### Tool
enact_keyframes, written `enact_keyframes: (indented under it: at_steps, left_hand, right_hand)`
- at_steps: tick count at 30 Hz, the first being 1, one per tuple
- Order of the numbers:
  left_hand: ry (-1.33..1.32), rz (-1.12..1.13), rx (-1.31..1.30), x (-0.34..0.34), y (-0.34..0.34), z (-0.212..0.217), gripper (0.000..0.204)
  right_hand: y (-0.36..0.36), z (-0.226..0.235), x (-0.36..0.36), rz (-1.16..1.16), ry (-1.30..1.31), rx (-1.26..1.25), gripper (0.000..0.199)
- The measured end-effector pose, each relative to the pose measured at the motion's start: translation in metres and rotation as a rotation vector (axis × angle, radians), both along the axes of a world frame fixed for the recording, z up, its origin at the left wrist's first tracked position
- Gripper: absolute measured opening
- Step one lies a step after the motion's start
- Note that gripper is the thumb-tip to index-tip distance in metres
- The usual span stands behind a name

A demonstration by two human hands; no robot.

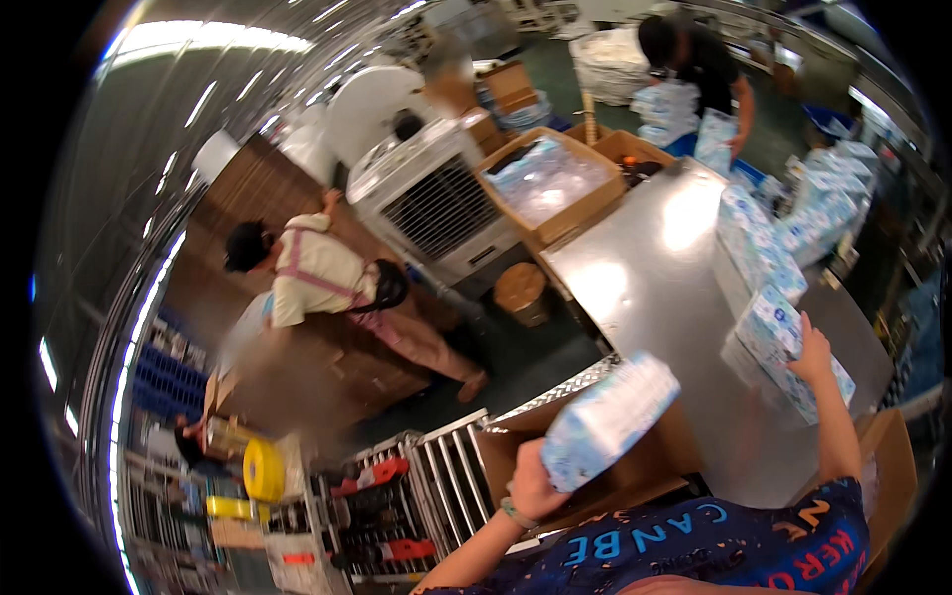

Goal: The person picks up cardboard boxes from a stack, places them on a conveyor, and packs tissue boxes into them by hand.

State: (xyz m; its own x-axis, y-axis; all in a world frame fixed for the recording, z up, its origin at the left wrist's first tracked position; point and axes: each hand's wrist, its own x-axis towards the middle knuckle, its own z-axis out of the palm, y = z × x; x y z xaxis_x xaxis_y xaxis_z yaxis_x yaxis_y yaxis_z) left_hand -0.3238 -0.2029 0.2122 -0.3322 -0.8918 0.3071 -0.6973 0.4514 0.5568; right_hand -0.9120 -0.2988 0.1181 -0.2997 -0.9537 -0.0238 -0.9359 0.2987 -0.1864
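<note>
Held by one end, a blue and white plastic-wrapped pack (615, 416) is tilted above an open cardboard box (684, 436). My left hand (534, 483) is closed on its lower left end. My right hand (813, 352) grips the side of another blue and white pack (778, 332) at the right of the metal table (645, 268). The right fingers are partly hidden. More of these packs (751, 238) lie in a row just beyond it, on the table's right side.
A roller conveyor (451, 471) runs left of the box. Beyond the table stand a carton of clear plastic (550, 183) and an air cooler (436, 208). One co-worker (327, 273) leans over large cardboard at left; another (704, 89) handles packs at the far right.
</note>
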Motion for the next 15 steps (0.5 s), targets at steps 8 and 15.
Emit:
enact_keyframes:
  at_steps: [8,15]
  left_hand:
    - [-0.482,-0.226,0.545,-0.026,0.029,-0.165,0.075]
    - [-0.57,-0.355,0.639,-0.062,0.025,-0.214,0.087]
  right_hand:
    - [0.014,0.164,0.216,0.619,-0.102,-0.676,0.115]
    - [0.038,0.054,0.356,1.342,-0.399,-0.219,0.094]
